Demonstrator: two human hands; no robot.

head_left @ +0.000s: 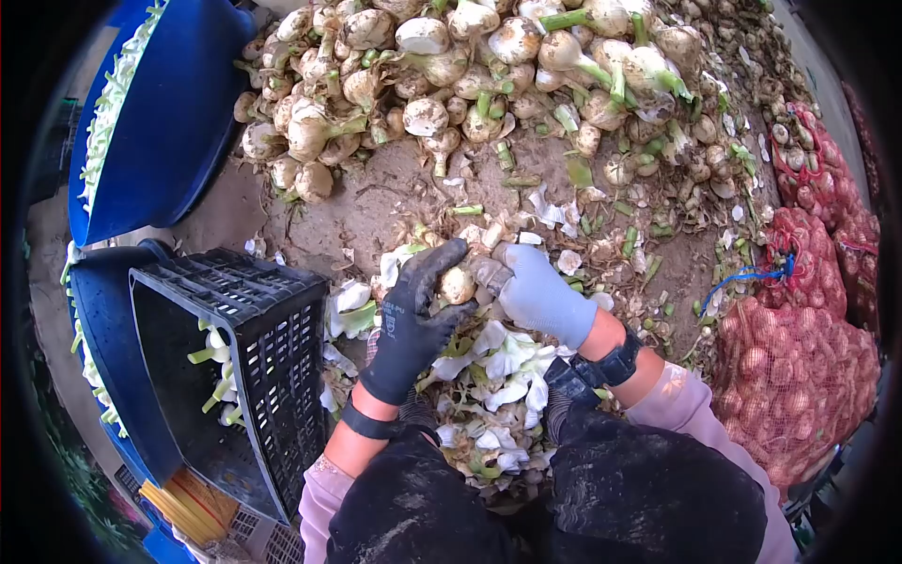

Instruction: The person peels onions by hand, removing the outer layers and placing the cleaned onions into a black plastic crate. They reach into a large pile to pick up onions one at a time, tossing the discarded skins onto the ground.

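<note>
My left hand [413, 315], in a dark glove, curls its fingers around a pale garlic bulb [458, 285]. Close against the bulb's right side is my right hand [540, 291], in a light grey glove with a soiled thumb. Its fingers are bent closed, and whatever they pinch is hidden. Below both hands, a heap of white and green peelings [503, 362] lies between my legs. A big pile of garlic bulbs [423, 117], soil-marked and with cut green stems, spreads over the ground ahead.
A black plastic crate [282, 376] lies tipped on its side at left, holding several trimmed white bulbs [221, 367]. Behind it stand blue tubs [169, 122] with white, green-stemmed pieces. Red mesh sacks [799, 385] full of bulbs line the right. Cut stems [465, 211] litter the ground.
</note>
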